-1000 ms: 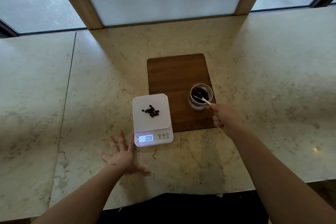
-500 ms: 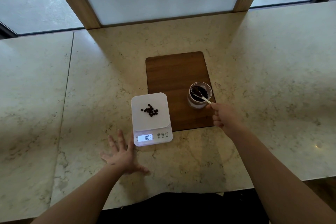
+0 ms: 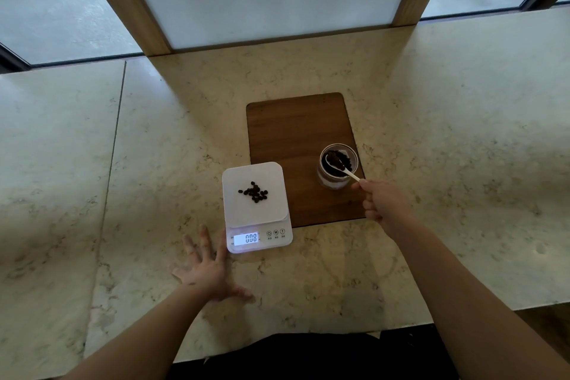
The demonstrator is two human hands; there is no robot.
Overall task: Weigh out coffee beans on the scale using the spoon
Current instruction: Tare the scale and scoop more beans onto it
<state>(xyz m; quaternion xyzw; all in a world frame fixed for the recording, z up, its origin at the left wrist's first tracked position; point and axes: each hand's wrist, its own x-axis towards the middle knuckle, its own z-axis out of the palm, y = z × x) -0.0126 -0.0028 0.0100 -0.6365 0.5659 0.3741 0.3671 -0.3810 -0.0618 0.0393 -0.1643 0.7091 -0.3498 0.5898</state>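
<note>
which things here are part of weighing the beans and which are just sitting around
In use:
scale
coffee beans on its platform
glass jar of beans
white spoon, bowl in the jar
right hand holding the spoon handle

Not in use:
wooden board, only under the jar
left hand, flat on the stone counter beside the scale

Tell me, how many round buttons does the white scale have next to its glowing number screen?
3. The small round buttons sit in a row on the front strip of the white rectangular kitchen scale, right of the lit display. None looks hidden.
</note>
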